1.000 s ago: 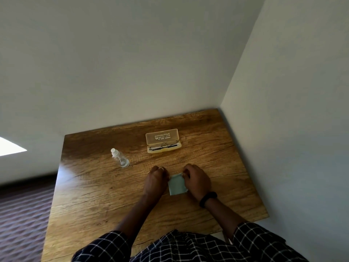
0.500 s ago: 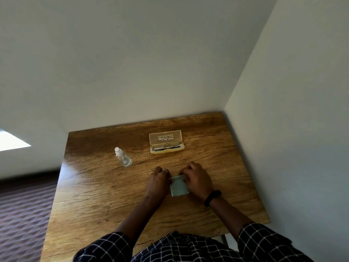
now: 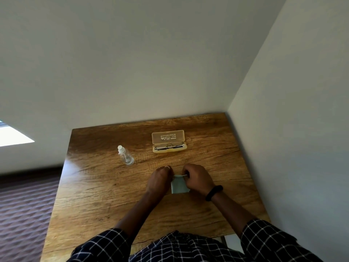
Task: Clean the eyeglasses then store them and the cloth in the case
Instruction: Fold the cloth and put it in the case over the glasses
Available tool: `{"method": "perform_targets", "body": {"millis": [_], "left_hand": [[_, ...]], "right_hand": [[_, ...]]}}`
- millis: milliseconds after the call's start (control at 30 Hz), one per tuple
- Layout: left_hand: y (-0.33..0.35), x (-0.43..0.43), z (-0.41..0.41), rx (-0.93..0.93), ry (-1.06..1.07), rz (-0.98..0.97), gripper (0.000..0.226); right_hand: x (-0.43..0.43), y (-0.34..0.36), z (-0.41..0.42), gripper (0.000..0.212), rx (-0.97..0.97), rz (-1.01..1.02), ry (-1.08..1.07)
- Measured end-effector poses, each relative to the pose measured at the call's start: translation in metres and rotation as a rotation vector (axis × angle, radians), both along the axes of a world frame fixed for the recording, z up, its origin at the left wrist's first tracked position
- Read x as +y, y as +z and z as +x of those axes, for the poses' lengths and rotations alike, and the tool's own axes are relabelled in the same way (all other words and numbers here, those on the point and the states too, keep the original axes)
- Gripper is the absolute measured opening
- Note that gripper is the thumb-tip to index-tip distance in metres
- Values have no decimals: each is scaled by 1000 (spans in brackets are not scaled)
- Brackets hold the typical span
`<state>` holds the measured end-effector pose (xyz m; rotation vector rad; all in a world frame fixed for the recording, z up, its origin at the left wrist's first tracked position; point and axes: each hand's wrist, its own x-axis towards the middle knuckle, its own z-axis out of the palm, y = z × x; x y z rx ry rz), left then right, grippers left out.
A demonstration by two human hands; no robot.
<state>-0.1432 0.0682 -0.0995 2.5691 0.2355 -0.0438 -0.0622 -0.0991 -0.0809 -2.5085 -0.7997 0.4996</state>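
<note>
1. The cloth (image 3: pixel 179 186) is held near the middle of the worktop (image 3: pixel 98 195), its far edge pinched by curled fingers of the left hand (image 3: pixel 159 179) and right hand (image 3: pixel 198 179).
2. The eyeglasses (image 3: pixel 170 145) are laid in the open case (image 3: pixel 168 138) near the far edge.
3. A spray bottle (image 3: pixel 125 156) is stood left of the case.

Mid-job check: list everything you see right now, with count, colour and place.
table: 1, brown wood, in the room's corner
case: 1, pale yellow, open, far side of table
eyeglasses: 1, dark frame, lying in case
spray bottle: 1, clear, upright, left of case
cloth: 1, pale green, near table's middle
wristband: 1, black, right wrist
sleeves: 2, dark checked, bottom edge
left hand: 1, holds cloth's left side
right hand: 1, pinches cloth's top edge
</note>
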Motion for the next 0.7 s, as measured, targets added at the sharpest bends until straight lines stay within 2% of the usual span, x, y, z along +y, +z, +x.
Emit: {"method": "perform_targets", "body": {"millis": [200, 367, 700], "left_hand": [[-2, 1, -12, -59, -28, -79, 32], [-7, -5, -32, -159, -87, -54, 22], [-24, -15, -56, -258, -133, -36, 14]], "right_hand": [[-13, -3, -7, 27, -25, 84, 3], [-25, -9, -21, 15, -136, 78, 54], [-38, -17, -39, 15, -223, 112, 62]]}}
